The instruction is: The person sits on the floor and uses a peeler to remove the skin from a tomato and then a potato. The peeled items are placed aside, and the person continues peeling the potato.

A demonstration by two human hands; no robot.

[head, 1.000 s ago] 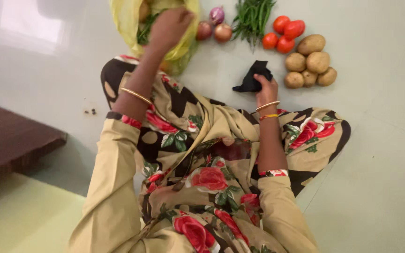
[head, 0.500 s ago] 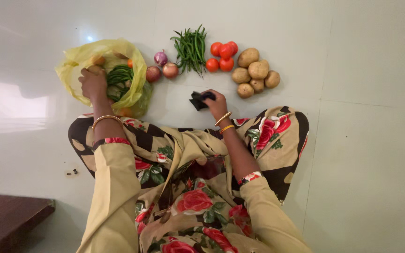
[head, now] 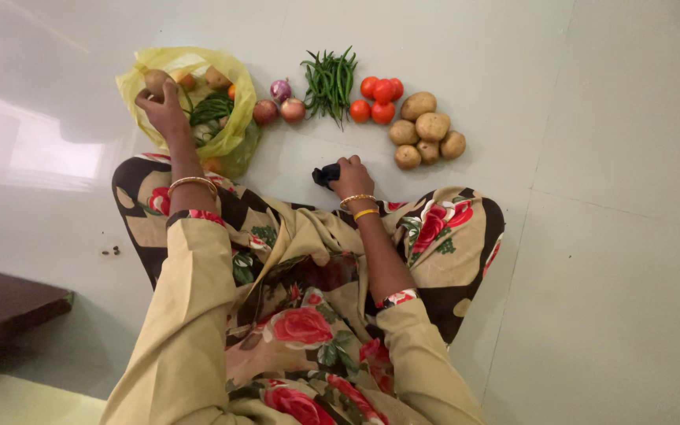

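Lifting a round brown potato (head: 156, 80) out of the thin yellow plastic bag (head: 234, 134) with left hand (head: 164, 110) pinching firmly, right hand (head: 351, 176) clutching crumpled black cloth (head: 324, 175), best going slow so nothing spills.

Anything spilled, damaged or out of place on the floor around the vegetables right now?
Little stands out. The onions, green chillies, tomatoes and potatoes lie in tidy separate groups. The only stray bits are a few small dark specks on the pale floor, left of the person's knee; what they are is unclear.
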